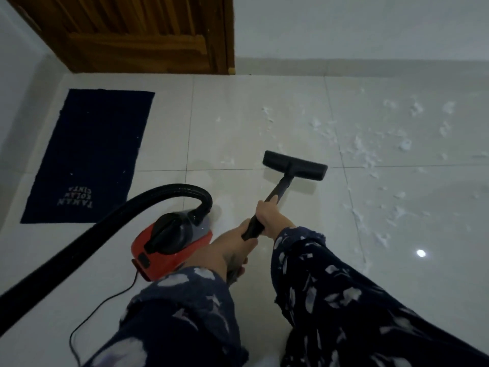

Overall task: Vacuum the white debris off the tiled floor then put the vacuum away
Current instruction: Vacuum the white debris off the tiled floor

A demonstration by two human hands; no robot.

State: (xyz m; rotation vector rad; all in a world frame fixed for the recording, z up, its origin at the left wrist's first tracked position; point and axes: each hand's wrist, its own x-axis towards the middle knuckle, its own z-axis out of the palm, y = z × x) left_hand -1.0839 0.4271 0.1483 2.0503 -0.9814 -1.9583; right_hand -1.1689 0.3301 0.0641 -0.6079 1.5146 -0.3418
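Observation:
White debris (370,154) lies scattered over the glossy tiled floor (238,123), mostly to the right and beyond the black floor nozzle (295,165). The nozzle rests flat on the tiles at the end of a black wand (277,192). My right hand (270,215) grips the wand higher up its shaft. My left hand (232,247) grips the wand's lower end, close to my body. The red and black vacuum body (169,242) sits on the floor to the left of my hands, its black hose (105,229) arching out toward the lower left.
A dark blue mat (87,154) with white lettering lies at the left. A wooden door (137,33) stands at the back left and a white wall (357,25) runs along the back. A thin power cord (105,303) trails from the vacuum body.

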